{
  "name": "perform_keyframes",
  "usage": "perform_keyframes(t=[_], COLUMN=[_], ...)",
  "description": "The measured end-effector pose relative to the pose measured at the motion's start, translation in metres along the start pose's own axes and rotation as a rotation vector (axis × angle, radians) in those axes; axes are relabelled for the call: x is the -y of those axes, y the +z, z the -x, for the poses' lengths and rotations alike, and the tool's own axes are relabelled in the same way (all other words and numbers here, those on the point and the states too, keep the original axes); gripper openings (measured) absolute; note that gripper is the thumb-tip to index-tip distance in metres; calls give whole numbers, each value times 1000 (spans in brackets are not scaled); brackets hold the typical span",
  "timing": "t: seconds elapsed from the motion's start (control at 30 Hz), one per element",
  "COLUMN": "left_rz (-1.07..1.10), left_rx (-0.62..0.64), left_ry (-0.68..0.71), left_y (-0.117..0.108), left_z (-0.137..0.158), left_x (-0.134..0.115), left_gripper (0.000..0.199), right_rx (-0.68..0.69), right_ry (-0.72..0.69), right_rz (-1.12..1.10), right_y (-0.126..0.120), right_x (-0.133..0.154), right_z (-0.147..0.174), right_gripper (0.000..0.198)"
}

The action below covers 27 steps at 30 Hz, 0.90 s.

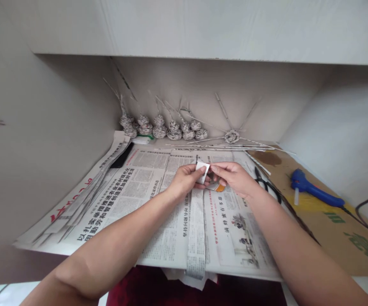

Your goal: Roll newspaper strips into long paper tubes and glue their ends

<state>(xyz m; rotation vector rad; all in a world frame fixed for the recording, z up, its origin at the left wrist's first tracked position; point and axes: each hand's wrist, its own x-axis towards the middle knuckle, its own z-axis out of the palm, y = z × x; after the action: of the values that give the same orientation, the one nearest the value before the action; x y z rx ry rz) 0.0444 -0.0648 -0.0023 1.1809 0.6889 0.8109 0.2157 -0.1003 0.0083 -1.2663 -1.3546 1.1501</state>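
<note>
While both hands (187, 178) (233, 176) pinch a white paper piece (202, 171), newspaper (117, 187) beneath, woven gourd shapes (159, 131) inside the recess (184, 78).

Paper slip (202, 168): showing white with black marks
Newspaper (145, 170): showing off-white with black print, red headings
Gourds (159, 129): showing speckled grey and white
Glue gun (319, 193): showing blue
Cardboard (326, 246): showing brown with green lettering
Cloth (129, 285): showing dark red

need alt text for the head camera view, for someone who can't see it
The left hand pinches a small piece of white paper, with the right hand at its edge, over spread newspaper. Beyond them stands a row of woven gourd shapes; to the right are black scissors and, on cardboard, a blue glue gun.
</note>
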Motion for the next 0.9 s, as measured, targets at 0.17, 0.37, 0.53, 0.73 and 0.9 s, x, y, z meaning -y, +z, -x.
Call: perform_keyframes(t=[0.17,0.37,0.53,0.73,0.9], left_rz=[-28,-51,-74,-50,5], left_rx=[19,40,29,30,95], left_ry=[16,35,30,12,-16], left_y=[0,-2,-1,1,2], left_z=[0,-1,0,1,3], left_x=[1,5,4,2,2], left_gripper=[28,30,30,29,32], right_rx=[-48,-91,-113,-95,-109], right_ry=[11,35,37,48,59], right_rz=[-23,-37,-36,-46,-62], right_y=[7,10,10,9,8], right_x=[1,3,2,5,8], right_z=[1,0,0,2,4], right_gripper=[37,37,38,37,35])
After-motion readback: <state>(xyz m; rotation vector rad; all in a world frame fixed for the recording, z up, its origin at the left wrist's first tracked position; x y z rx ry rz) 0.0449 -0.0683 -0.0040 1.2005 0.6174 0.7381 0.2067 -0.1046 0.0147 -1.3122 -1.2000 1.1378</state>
